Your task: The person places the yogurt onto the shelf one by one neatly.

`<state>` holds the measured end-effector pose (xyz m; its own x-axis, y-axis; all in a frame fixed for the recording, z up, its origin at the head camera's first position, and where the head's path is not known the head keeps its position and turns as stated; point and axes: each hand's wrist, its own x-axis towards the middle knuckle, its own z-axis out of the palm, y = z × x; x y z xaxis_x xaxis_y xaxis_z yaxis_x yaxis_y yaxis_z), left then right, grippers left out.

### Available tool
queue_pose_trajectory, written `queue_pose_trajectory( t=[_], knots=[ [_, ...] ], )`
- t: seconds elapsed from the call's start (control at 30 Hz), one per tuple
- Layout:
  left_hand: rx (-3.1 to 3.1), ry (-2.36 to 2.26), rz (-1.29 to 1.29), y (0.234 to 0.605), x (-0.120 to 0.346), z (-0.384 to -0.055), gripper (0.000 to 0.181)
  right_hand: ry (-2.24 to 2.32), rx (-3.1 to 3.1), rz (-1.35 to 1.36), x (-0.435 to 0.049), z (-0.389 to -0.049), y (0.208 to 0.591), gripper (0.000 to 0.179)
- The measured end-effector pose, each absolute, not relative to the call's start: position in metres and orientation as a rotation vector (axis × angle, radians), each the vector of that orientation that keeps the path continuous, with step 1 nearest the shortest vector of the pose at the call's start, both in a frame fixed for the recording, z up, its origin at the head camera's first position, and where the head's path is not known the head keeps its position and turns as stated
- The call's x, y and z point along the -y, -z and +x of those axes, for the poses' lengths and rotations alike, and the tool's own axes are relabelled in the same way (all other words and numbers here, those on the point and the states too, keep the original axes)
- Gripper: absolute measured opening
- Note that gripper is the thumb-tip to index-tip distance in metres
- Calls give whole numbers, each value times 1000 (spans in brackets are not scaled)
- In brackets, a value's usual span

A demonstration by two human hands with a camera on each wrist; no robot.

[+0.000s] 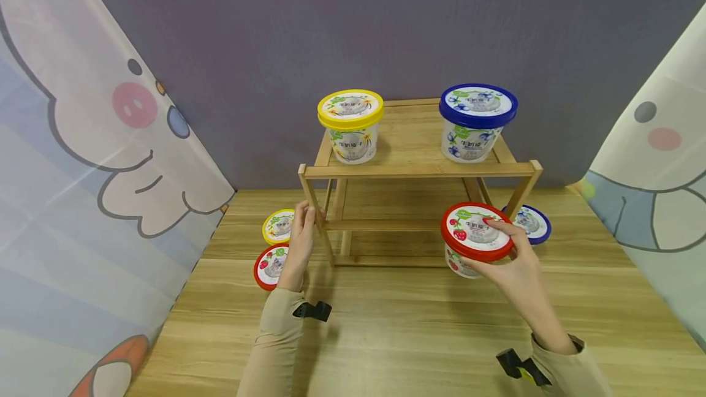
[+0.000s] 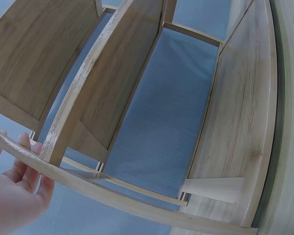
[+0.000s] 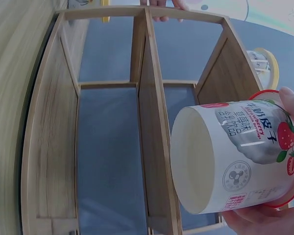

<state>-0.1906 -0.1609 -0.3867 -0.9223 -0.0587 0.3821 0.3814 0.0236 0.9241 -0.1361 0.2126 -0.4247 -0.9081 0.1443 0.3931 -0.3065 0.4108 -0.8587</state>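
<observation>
My right hand [image 1: 521, 262] holds a white tub with a red lid [image 1: 477, 231] and strawberry print, thumb and fingers spread round the lid. The tub is in front of the right part of the wooden rack [image 1: 419, 170], below its top shelf. In the right wrist view the tub's [image 3: 245, 152] pale bottom faces the rack's middle shelf [image 3: 157, 137]. My left hand [image 1: 300, 234] grips the rack's left side; in the left wrist view its fingers [image 2: 32, 178] go round the side post.
On the top shelf stand a yellow-lidded tub [image 1: 350, 127] at left and a blue-lidded tub [image 1: 477, 121] at right. Left of the rack are another yellow-lidded tub [image 1: 277, 225] and a red-lidded one [image 1: 271, 265]. Behind my right hand is another blue-lidded tub [image 1: 532, 224]. A grey wall [image 1: 386, 29] rises behind.
</observation>
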Motion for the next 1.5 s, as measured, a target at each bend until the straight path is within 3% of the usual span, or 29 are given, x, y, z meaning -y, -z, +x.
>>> queue_pose_trajectory(
  t=[0.2,0.33,1.5],
  knots=[
    [1977,1963,-343,388,161,-192,23,-1530,2326,178,-172,-115,365,73],
    [1968,1967,-353,389,161,-193,27,-1521,2356,208,-156,-112,345,70],
    [2002,1978,-273,387,160,-191,35,-1793,2317,407,-88,-163,333,67]
  ],
)
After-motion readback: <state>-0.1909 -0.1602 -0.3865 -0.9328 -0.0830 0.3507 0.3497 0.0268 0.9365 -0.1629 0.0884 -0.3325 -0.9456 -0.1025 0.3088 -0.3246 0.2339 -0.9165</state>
